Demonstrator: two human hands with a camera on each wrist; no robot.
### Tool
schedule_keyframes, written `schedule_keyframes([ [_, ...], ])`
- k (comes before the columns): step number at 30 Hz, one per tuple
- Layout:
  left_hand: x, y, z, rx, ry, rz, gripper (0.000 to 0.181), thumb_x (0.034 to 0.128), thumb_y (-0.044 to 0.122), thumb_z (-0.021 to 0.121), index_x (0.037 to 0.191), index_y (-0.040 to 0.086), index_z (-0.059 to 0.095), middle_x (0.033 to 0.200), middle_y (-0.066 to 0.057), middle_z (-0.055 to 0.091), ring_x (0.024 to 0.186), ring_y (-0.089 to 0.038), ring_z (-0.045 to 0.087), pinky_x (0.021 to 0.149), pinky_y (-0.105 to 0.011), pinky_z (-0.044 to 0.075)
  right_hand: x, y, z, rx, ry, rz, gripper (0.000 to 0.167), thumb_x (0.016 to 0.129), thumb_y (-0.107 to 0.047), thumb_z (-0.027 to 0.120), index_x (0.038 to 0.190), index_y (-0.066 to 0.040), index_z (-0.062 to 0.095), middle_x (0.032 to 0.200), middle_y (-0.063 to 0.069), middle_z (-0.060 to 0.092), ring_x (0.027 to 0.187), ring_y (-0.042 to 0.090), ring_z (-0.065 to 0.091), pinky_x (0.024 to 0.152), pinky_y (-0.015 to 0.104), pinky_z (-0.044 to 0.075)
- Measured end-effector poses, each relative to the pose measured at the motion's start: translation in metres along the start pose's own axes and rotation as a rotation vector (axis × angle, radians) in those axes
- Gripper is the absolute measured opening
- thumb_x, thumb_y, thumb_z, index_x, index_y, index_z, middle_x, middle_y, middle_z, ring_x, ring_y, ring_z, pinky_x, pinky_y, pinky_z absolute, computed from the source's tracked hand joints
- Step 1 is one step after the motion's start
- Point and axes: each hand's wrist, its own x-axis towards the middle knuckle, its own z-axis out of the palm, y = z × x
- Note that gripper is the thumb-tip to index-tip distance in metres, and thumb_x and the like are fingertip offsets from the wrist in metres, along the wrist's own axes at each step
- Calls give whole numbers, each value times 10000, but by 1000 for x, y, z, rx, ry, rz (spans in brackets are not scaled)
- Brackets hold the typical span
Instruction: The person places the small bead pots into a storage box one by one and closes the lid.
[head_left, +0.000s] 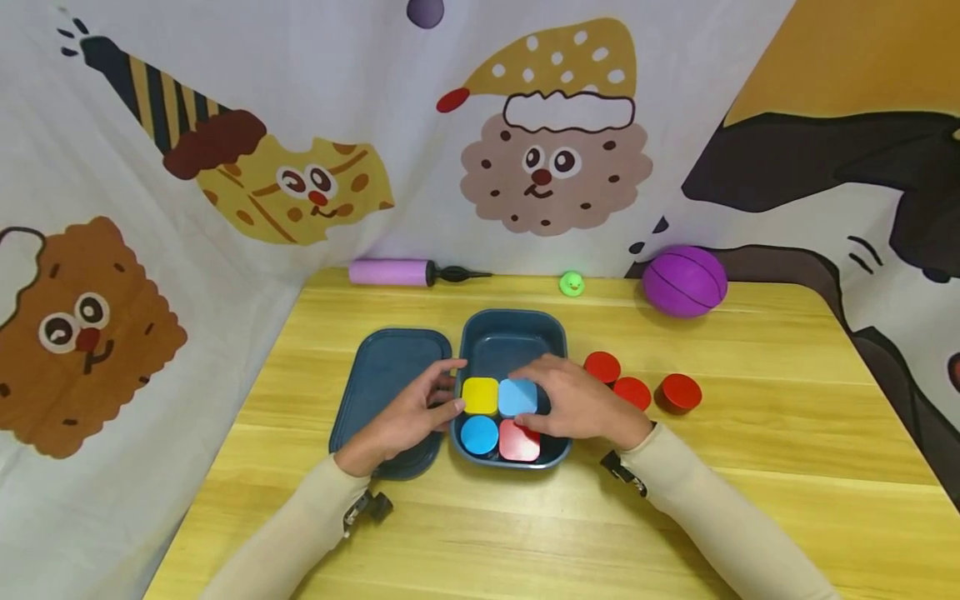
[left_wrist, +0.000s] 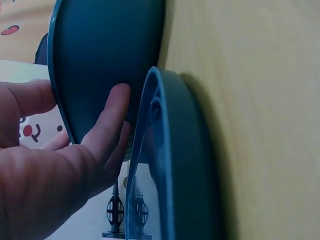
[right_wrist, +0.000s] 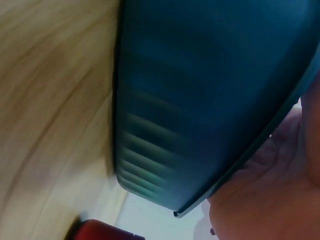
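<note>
A dark blue open box (head_left: 512, 336) stands on the table. Its near half holds a yellow rounded-square piece (head_left: 480, 396), a light blue rounded-square piece (head_left: 517, 398), a round blue piece (head_left: 479, 435) and a red rounded-square piece (head_left: 519, 442). My left hand (head_left: 420, 404) holds the box's left wall; in the left wrist view, fingers (left_wrist: 107, 115) lie against its outside and another digit reaches the rim. Over the right rim, my right hand (head_left: 577, 398) reaches in and pinches the light blue piece, thumb by the red one. The right wrist view hides those fingertips behind the box wall.
Left of the box lies a dark blue lid (head_left: 390, 367), partly under my left hand. Round red pieces (head_left: 678, 393) stand at the right. Along the back are a purple pump (head_left: 390, 272), a green toy duck (head_left: 572, 283) and a purple ball (head_left: 686, 282), before a patterned cloth.
</note>
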Motion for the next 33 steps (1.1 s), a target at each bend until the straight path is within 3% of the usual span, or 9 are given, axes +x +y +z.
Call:
schedule_keyframes([
  [7,0,0,1,1,-2,4,635,1098,150,595,1662,211,310,1558,-220,399,1359,-367,545,941,-430,605,-2,-3,-2,-48,-40,-31,564,949,-438,776,1394,-104,684,1363,64,709,1250,279,632,1064,549,515],
  [13,-1,-1,0,-5,-2,2,637,1099,149,593,1664,221,307,1553,-217,399,1343,-357,549,929,-420,606,-2,-2,-8,2,-10,-31,523,950,-397,787,1373,-101,701,1328,40,719,1124,209,677,965,444,592],
  [17,-1,-2,0,-2,-2,2,639,1099,160,594,1665,224,304,1555,-207,400,1346,-356,551,925,-422,607,-4,-1,-15,43,40,-55,501,946,-352,801,1352,-72,710,1308,48,725,997,179,696,878,377,611],
  [24,0,-1,0,6,2,7,637,1097,166,600,1662,228,314,1551,-189,409,1353,-356,550,926,-425,608,-15,2,-33,91,145,-68,425,951,-310,808,1320,-115,727,1243,39,740,1008,232,716,837,401,619],
  [29,-1,-1,0,7,3,18,628,1099,160,595,1659,215,318,1541,-202,411,1329,-353,558,912,-413,608,-26,11,-45,102,210,-53,378,961,-268,800,1307,-130,733,1190,17,749,959,230,709,732,332,593],
  [33,-1,0,0,6,0,15,632,1098,149,594,1661,212,313,1558,-205,401,1339,-356,550,914,-407,603,-35,22,-52,92,280,-37,351,944,-202,802,1279,-114,741,1164,38,764,944,220,716,788,419,602],
])
